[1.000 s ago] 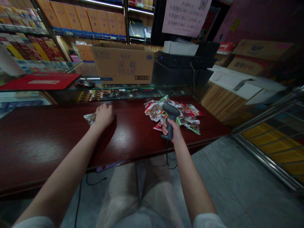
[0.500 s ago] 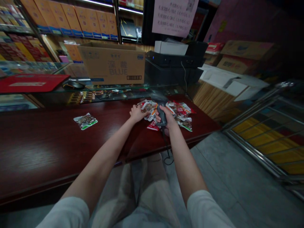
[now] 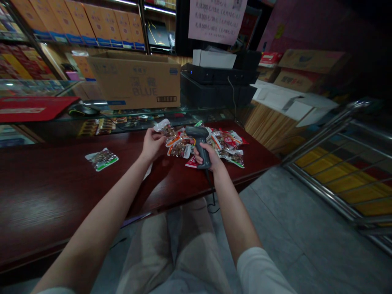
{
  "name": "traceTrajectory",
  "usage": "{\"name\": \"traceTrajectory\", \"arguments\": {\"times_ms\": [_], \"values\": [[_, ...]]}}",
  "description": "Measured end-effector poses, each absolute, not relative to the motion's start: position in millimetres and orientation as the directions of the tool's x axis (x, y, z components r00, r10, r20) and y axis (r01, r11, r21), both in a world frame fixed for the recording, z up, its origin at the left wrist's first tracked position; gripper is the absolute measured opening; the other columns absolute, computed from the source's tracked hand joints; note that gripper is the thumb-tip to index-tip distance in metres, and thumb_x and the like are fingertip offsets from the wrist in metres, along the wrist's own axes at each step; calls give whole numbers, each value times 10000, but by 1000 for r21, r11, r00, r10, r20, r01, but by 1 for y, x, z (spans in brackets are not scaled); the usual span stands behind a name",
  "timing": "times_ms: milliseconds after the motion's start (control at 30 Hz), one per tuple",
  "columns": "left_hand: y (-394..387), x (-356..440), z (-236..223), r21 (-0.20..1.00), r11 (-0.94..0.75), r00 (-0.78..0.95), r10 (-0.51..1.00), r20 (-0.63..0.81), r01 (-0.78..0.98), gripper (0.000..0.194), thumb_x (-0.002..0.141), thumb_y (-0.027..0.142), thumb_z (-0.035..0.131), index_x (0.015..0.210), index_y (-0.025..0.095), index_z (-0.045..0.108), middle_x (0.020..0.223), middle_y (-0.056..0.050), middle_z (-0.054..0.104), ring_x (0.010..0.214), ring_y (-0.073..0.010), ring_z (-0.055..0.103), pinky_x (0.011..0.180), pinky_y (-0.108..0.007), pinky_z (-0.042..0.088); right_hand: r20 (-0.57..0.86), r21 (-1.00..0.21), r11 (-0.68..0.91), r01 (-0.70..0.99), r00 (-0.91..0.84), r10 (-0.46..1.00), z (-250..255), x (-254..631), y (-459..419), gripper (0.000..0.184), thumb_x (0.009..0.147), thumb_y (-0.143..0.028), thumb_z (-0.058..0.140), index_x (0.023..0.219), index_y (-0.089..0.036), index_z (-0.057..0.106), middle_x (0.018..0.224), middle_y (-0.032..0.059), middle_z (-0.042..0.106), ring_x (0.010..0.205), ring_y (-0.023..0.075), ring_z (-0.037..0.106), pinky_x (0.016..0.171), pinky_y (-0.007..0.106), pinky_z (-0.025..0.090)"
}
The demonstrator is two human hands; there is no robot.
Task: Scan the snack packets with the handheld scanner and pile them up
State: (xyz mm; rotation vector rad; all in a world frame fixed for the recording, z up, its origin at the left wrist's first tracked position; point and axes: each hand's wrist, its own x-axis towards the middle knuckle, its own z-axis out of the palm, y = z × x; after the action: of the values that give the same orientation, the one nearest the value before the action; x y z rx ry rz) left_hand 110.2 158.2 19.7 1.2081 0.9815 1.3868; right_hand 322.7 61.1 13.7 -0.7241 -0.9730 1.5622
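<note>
My right hand (image 3: 206, 156) is wrapped round the handle of a dark grey barcode scanner (image 3: 197, 132), its head pointing left. Between the thumb and fingers of my left hand (image 3: 152, 143) is the edge of a snack packet (image 3: 166, 128), raised at the left side of the pile. Under and behind the scanner lies a heap of shiny snack packets (image 3: 229, 141) with red, orange and green trim. Apart from the heap, a single green-edged packet (image 3: 102, 158) lies flat on the dark red table (image 3: 55, 175). The scanner's cable (image 3: 213, 196) hangs over the table's front edge.
Behind the table a glass counter bears a cardboard box (image 3: 137, 83), a computer mouse (image 3: 82, 109), a red mat (image 3: 33, 108) and a black machine (image 3: 220, 77). To the right stand a white carton (image 3: 290, 100) and a metal rack (image 3: 324, 163).
My left hand let go of the green-edged packet at the left, reached right to the heap, and now lifts another packet from it. The scanner stays in my right hand; the view has shifted right.
</note>
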Motion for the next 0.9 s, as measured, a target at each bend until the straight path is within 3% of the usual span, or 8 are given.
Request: {"name": "traceTrajectory", "arguments": {"times_ms": [100,300,467,800,900], "values": [[157,95,22,967,-149,50,985,162,-209,380,603,176,745,923,200,542,683,28,631,598,-116,583,600,-215,436,38,-898,-83,-431,-264,964,13,320,59,375,800,-443,602,1048,-181,499,600,-77,526,360,58,381,349,195,287],[160,85,10,972,-235,57,970,236,-31,394,619,214,729,954,170,528,710,31,634,648,-122,614,636,-238,495,-3,-918,-135,-373,-334,943,10,316,56,336,780,-419,655,950,-190,477,561,-84,517,335,52,370,321,182,305],[160,87,2,979,-194,97,975,199,-61,397,658,224,700,984,191,477,731,35,623,630,-128,629,596,-261,530,-42,-933,-159,-322,-342,939,11,314,55,330,765,-395,682,924,-191,478,549,-91,506,328,50,375,309,176,309],[162,89,-6,970,-244,44,969,244,-4,382,627,159,697,944,195,487,890,-37,625,798,-173,635,628,-274,545,-91,-959,-176,-224,-346,934,10,310,54,312,769,-374,691,881,-192,464,548,-90,524,335,51,407,317,179,358],[166,89,-11,962,-274,56,960,273,14,364,672,213,682,983,192,494,922,-44,631,825,-178,639,670,-296,551,-103,-956,-190,-223,-350,931,10,310,54,315,753,-368,696,860,-198,453,540,-91,525,332,52,402,312,182,361]]}}
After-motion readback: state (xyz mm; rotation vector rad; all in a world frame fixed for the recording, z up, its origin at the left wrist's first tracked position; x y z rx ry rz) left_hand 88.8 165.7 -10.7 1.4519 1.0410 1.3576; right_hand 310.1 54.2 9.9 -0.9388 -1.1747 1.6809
